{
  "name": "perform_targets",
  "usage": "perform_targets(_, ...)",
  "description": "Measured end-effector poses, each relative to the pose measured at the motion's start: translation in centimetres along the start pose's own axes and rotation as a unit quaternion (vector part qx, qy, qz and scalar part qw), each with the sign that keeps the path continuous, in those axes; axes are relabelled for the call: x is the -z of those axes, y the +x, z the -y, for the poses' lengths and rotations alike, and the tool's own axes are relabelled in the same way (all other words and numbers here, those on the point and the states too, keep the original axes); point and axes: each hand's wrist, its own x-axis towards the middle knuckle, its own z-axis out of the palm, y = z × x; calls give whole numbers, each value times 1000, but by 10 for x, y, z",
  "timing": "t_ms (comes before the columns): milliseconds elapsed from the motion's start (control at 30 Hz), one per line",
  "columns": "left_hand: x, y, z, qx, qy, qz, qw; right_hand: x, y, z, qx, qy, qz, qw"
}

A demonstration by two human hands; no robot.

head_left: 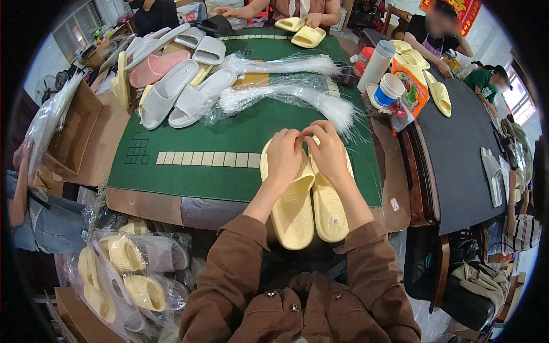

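A pair of pale yellow slippers, the left slipper (293,214) and the right slipper (330,208), lies side by side at the table's near edge, heels toward me and overhanging it. My left hand (284,155) is over the left slipper's strap, fingers closed. Over the right slipper's strap, my right hand (328,151) is closed too, its fingertips meeting the left's between the two straps. Whatever the fingertips pinch is too small to make out. Just beyond the hands lie two bundles of thin clear plastic strands, a near bundle (297,98) and a far bundle (286,65).
Grey slippers (168,94) and a pink slipper (157,68) lie at the table's far left. A white cup (390,88) and a grey bottle (377,64) stand at the right. Bagged slippers (126,254) are low on the left, below a cardboard box (74,128). Other people sit around.
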Motion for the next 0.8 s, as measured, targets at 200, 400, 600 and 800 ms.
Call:
perform_targets(200,-1,2,1,44,-49,-7,998,-4,2,-12,-49,53,18,997)
perform_targets(400,2,2,4,73,-64,-4,995,-5,-1,-16,-57,54,-59,995)
perform_targets(600,-3,0,-1,-24,58,-46,997,-5,-2,-7,-19,-31,7,999)
perform_targets(800,-1,0,-4,22,0,-18,1000,-2,0,-13,-33,31,-31,998)
